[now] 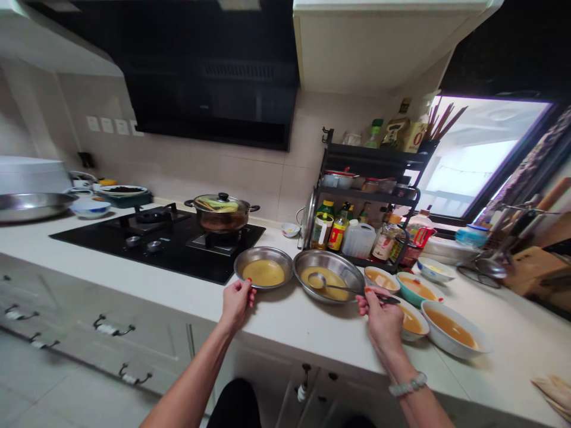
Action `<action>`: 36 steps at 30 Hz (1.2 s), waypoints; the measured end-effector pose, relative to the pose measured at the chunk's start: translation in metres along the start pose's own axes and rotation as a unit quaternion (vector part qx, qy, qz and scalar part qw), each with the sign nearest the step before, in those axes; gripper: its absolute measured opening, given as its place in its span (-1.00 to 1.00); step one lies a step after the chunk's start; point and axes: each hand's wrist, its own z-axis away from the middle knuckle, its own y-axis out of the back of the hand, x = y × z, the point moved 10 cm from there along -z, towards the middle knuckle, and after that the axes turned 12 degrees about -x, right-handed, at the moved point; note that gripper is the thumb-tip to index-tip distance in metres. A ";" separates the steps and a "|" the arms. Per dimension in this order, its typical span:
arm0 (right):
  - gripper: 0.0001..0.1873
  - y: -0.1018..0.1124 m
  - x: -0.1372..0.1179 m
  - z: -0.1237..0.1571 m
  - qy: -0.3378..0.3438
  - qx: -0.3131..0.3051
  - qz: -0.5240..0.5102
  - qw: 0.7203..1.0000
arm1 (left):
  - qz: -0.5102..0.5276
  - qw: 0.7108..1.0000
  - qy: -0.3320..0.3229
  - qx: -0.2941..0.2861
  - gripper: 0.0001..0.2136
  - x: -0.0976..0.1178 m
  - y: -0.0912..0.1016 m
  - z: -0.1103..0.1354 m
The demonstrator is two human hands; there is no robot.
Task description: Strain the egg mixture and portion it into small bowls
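Note:
My left hand (237, 302) pinches the near rim of the smaller steel bowl (282, 279), which holds a yellowish liquid. Right of it stands a larger steel bowl (328, 259) with similar liquid. Closed round the dark handle of a ladle (332, 287), my right hand (384, 318) keeps the ladle's round head in the larger bowl, at the liquid. Beside and beyond that hand are several bowls of brownish-orange liquid, among them a white bowl (459, 351) and a green-rimmed bowl (408, 297).
A lidded pot (222, 223) sits on the black gas hob (178, 252) at left. Behind the bowls, a black rack (370, 196) carries bottles and jars. A knife block (529, 267) stands far right; a steel pan (35, 205) lies far left. Overhead hangs a dark range hood (214, 77).

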 end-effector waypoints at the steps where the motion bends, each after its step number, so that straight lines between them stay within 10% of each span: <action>1: -0.51 0.001 0.000 -0.001 0.003 0.000 0.003 1.000 | 0.000 1.000 0.000 0.000 -0.71 0.000 0.000 0.000; 8: -0.58 0.003 -0.017 -0.004 0.060 -0.034 0.098 0.993 | 0.004 1.000 0.000 0.001 -0.72 -0.001 0.000 -0.001; 16: -0.82 -0.057 -0.071 0.027 0.240 -0.178 0.180 0.937 | 0.011 1.000 -0.002 0.006 -0.73 -0.003 0.003 -0.002; 28: -0.75 -0.158 -0.015 0.033 0.144 -0.272 0.174 0.936 | 0.014 1.000 -0.007 0.012 -0.71 0.005 0.001 0.004; 36: -0.63 -0.148 0.014 0.023 -0.005 -0.189 0.070 0.979 | 0.016 1.000 -0.008 0.002 -0.71 0.006 -0.001 0.005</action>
